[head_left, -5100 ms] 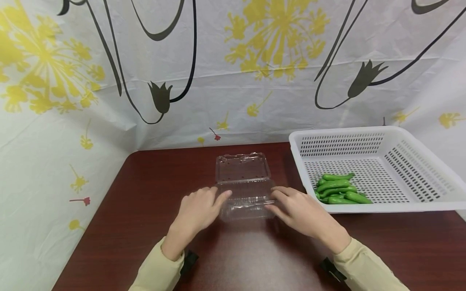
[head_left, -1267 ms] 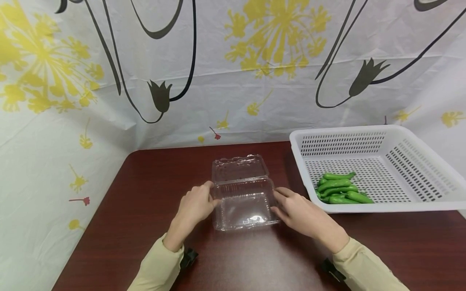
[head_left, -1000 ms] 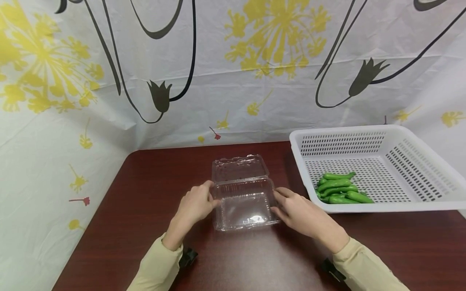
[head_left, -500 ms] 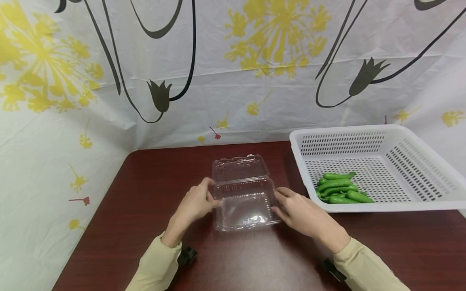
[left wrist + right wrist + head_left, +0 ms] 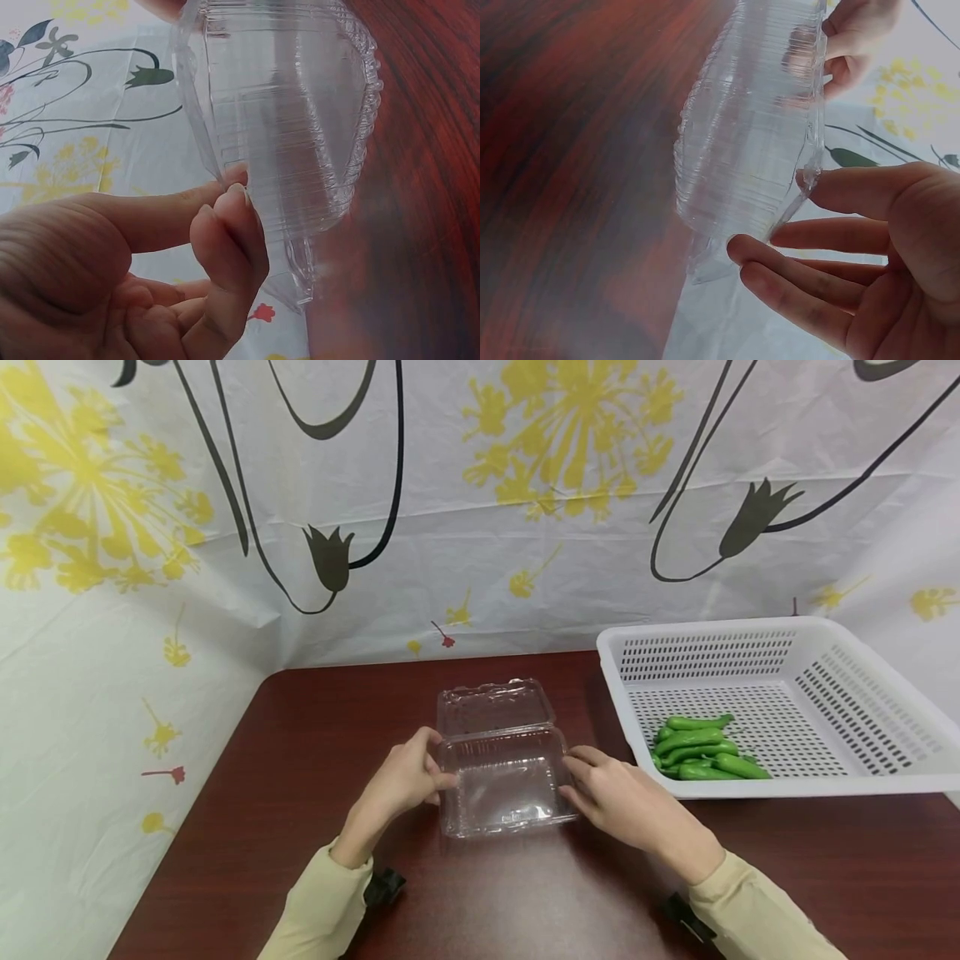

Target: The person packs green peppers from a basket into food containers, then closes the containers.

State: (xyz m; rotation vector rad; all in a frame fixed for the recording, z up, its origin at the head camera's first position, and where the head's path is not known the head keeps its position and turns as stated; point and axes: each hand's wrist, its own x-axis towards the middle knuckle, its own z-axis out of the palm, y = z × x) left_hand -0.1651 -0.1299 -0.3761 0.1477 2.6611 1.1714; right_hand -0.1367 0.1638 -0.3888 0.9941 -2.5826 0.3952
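Note:
A clear plastic clamshell container (image 5: pixel 510 785) sits unfolded on the dark red table in the head view, its lid (image 5: pixel 495 708) lying back towards the wall. At its left rim, my left hand (image 5: pixel 401 779) pinches the edge between thumb and fingertips; the left wrist view shows this hand (image 5: pixel 172 262) close up on the rim. My right hand (image 5: pixel 618 797) holds the opposite rim. From the right wrist, the thumb of that hand (image 5: pixel 877 255) lies on the rim and the other fingers spread along the outer side. Nothing lies inside the container.
To the right stands a white perforated plastic basket (image 5: pixel 832 789), with several green peppers (image 5: pixel 693 742) heaped in its near left corner. Behind the reddish-brown table (image 5: pixel 315 727) hangs a white patterned cloth (image 5: pixel 450 485), which also covers the left side.
Since the earliest frame, the container's base has swung so that its open inside faces up, and both hands now hold its sides. Lately my left fingers shifted slightly on the rim.

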